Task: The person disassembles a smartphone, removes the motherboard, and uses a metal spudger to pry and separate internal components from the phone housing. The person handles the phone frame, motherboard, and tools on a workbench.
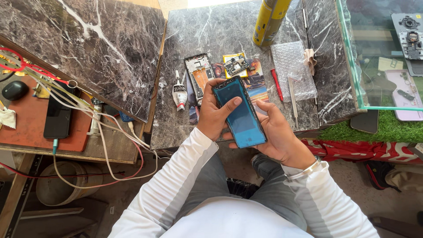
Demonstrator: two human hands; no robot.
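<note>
Two hands on one phone screen [240, 112], that's what I'm seeing from the head camera. My left hand [214, 115] is wrapped around its left edge, thumb pressed flat across the blue-green glass near the top. My right hand [278, 132] cups it from the right and underneath, fingers closed along the lower edge. So both are gripping the screen, holding it above my lap, just in front of the near edge of the marble table [264, 66], tilted with its top end toward the table.

On the marble right behind the screen I've got an opened phone frame [199, 76] lying flat, and beside it a small circuit board [235, 66] resting on a yellow card. A little white glue tube [179, 92] lies just left of the frame. To the right, a red screwdriver [277, 85] and a pair of tweezers [293, 99] lie next to a sheet of bubble wrap [293, 66]. A yellow spray can [269, 20] stands at the far edge. Off to my left, a black phone [57, 117] sits on an orange mat among loose cables. A glass case [352, 66] stands at the right.
</note>
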